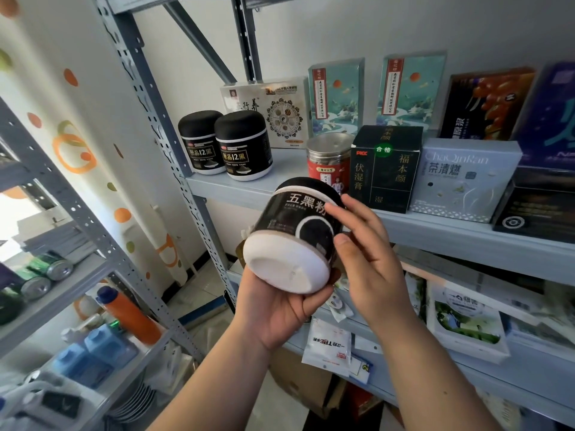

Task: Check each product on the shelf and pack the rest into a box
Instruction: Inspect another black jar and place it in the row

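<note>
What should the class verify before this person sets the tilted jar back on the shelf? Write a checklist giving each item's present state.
1. Jar securely held: ok, the left hand grips it from beneath.
2. Right hand steadying: ok, its fingers rest on the label.
3. Jar upright: not ok, tilted with the white base toward the camera.
4. Lid tight: cannot tell.
5. Free spot on the shelf: ok, a bare gap lies between the black jars and the red-labelled can.

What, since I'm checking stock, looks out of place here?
White packets hang crookedly over the front edge of the lower shelf. The jar is merely tilted in the left hand, right hand touching it.
</note>
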Demonstrator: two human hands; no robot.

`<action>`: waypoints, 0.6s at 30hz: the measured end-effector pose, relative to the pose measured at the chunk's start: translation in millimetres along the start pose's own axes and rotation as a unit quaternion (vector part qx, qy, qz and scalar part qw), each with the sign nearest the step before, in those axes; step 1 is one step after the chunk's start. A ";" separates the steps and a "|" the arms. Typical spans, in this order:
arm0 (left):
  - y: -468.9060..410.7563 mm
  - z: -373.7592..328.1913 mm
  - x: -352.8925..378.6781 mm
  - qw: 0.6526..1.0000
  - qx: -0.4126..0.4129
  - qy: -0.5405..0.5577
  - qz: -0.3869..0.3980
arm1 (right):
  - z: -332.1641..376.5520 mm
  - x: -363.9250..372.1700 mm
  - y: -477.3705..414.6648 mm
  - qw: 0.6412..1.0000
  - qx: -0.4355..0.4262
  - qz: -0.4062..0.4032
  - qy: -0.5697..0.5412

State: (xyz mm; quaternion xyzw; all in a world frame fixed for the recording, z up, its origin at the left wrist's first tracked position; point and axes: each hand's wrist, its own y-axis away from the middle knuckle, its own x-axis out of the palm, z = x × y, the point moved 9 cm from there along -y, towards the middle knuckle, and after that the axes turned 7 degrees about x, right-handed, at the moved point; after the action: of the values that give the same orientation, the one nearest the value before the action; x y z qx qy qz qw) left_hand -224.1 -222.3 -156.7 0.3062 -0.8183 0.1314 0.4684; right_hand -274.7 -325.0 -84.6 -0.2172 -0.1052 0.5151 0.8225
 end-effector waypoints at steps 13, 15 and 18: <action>1.5 -16.4 -3.4 0.995 0.070 -0.064 0.010 | 4.1 11.0 2.6 0.992 0.069 0.071 -0.083; -0.9 -9.9 -2.1 0.997 0.062 -0.043 0.023 | 5.2 10.3 1.7 0.994 0.056 0.059 -0.076; 0.3 9.1 2.9 0.997 -0.020 0.007 0.070 | 10.2 6.3 2.9 0.998 0.013 0.053 -0.044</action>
State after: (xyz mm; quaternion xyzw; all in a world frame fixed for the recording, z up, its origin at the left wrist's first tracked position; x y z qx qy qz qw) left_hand -231.6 -227.8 -159.0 0.2378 -0.8371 0.1491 0.4696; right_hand -278.2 -315.7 -77.2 -0.1888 -0.1228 0.5684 0.7914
